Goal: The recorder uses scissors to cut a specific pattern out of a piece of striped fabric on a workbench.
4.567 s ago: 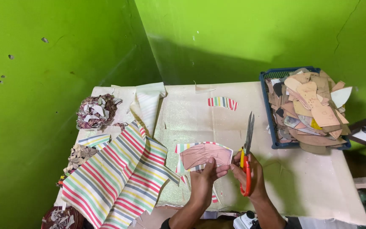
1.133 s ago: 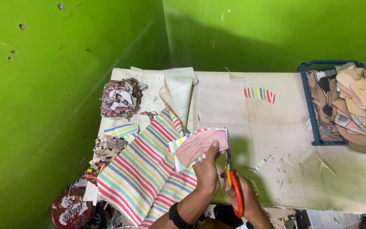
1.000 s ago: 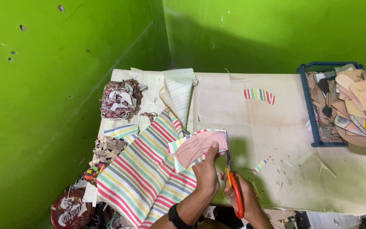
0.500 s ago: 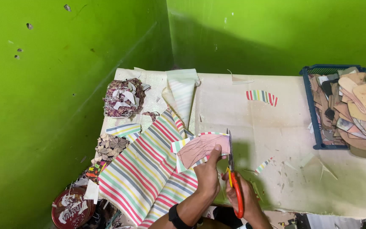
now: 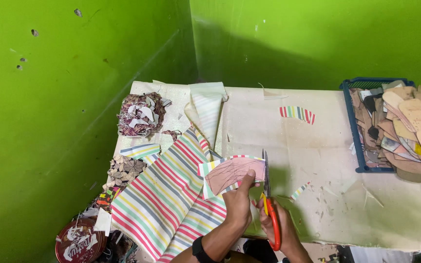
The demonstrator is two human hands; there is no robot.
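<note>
Near the table's front edge, I am watching the left hand [image 5: 238, 209] pinching the striped piece with its brown template [image 5: 230, 175], while the right hand [image 5: 277, 229] is gripping orange-handled scissors [image 5: 268, 195]. Blades should be hugging the template's right side; turning the piece beats twisting the scissors.

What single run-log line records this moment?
left hand: holds striped piece | right hand: scissors cutting its edge | table
</note>
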